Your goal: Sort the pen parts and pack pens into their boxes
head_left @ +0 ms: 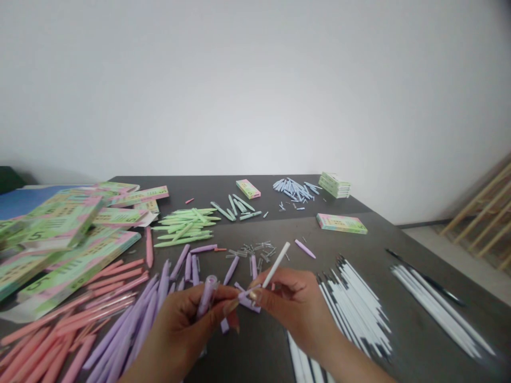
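Note:
My left hand (199,314) is closed around a purple pen barrel (206,295), its round end tilted up toward me. A white pen refill (276,264) slants up out of my right hand (295,306), pinched between thumb and fingers. A small purple pen part (249,292) lies between the fingertips of both hands; which hand grips it I cannot tell. Purple pen barrels (136,324) spread left of my left hand. Just beyond the hands are small clear clips (259,252) and a loose purple pen piece (305,248).
White refills (355,306) lie at right, with more refills (435,308) and a black pen (427,276) further right. Pink barrels (43,346) and flat pen boxes (59,229) fill the left. Green pens (186,226), blue parts (293,189) and stacked boxes (334,185) stand farther back on the dark table (287,226).

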The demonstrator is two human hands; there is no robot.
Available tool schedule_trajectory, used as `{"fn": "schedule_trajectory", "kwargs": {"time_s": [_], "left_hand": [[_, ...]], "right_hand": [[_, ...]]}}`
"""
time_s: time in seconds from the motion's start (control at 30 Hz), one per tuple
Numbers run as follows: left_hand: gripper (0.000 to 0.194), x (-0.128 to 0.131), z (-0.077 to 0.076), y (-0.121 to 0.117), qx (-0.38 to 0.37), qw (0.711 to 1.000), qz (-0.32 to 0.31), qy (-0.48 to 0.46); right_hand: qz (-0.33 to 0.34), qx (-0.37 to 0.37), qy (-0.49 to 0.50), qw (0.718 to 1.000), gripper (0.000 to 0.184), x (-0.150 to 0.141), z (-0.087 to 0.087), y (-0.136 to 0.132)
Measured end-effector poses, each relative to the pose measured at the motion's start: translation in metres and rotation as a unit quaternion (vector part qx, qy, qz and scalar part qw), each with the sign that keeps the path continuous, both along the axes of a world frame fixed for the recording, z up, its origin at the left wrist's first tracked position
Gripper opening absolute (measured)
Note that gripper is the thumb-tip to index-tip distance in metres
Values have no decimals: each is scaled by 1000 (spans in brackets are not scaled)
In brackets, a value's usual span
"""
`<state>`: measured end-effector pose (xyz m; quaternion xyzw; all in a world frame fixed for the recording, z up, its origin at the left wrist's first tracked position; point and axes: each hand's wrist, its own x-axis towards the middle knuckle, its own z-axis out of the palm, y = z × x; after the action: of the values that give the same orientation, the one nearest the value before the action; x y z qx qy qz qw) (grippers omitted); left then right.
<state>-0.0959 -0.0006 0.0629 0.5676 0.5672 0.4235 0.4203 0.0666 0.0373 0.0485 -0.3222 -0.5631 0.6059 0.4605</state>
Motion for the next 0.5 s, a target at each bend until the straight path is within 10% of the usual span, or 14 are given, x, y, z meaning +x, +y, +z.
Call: {"fn": "schedule_trajectory", "kwargs": {"time_s": [0.5], "left_hand": [[18, -8, -18, -2, 119, 977, -12, 174]], "right_hand": [[-6, -72, 10, 997, 16, -2, -5, 1]]}}
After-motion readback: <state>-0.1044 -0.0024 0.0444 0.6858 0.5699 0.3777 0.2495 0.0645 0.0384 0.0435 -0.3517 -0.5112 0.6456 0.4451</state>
